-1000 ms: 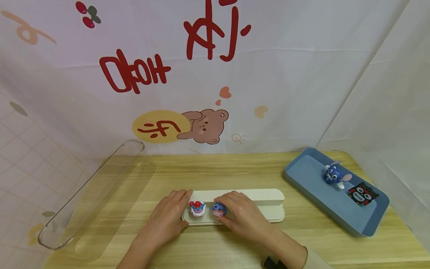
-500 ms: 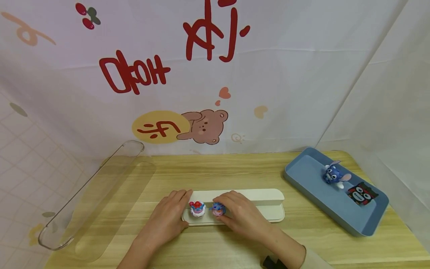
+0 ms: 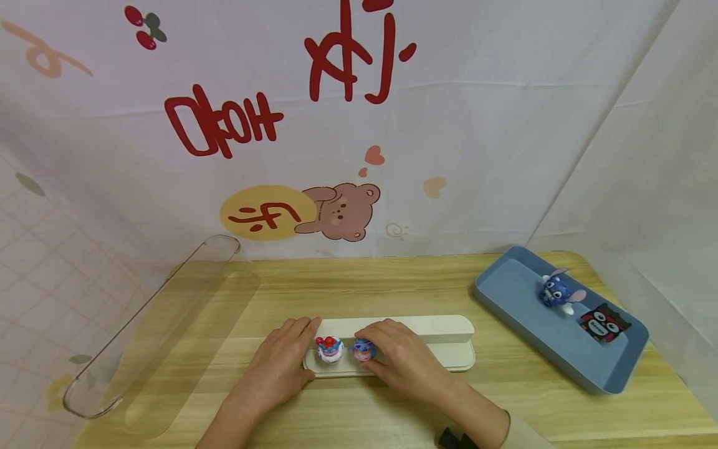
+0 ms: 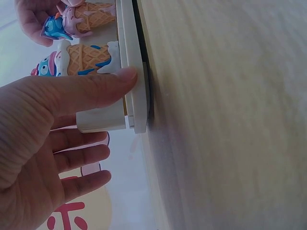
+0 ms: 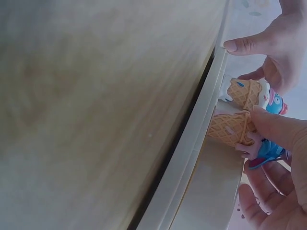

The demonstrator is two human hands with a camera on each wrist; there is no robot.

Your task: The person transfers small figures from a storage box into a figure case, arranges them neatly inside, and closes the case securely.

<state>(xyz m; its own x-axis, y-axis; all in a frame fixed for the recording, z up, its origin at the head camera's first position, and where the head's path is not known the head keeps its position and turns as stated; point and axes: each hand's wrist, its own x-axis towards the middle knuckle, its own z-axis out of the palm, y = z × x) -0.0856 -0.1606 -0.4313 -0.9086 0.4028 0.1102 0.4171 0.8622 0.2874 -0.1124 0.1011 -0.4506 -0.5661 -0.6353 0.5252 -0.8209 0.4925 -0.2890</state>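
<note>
On the table lies a cream-coloured display base (image 3: pixel 454 355) with a raised step along its back. Its left end is held by my left hand (image 3: pixel 280 358), the thumb on the front edge and the other fingers behind. Close to that hand stands an upright ice-cream-cone figurine (image 3: pixel 330 350) with a red top, a blue character and white drips. My right hand (image 3: pixel 406 358) pinches a second cone figurine (image 5: pixel 232 128), blue and pink, between thumb and fingers. In the left wrist view this second figurine's waffle cone (image 4: pixel 98 18) stands on the base beside the first.
A blue tray (image 3: pixel 513 312) at the right holds a blue big-eared figurine (image 3: pixel 556 293) and a dark owl-faced card (image 3: pixel 606 323). A clear plastic cover (image 3: pixel 168 349) stands at the left. A small black object (image 3: pixel 455 438) lies near the right forearm. Patterned white cloth (image 3: pixel 493 143) hangs behind.
Both hands keep their places on the base and the figurine. The whole head view shifts very slightly; nothing else visibly moves.
</note>
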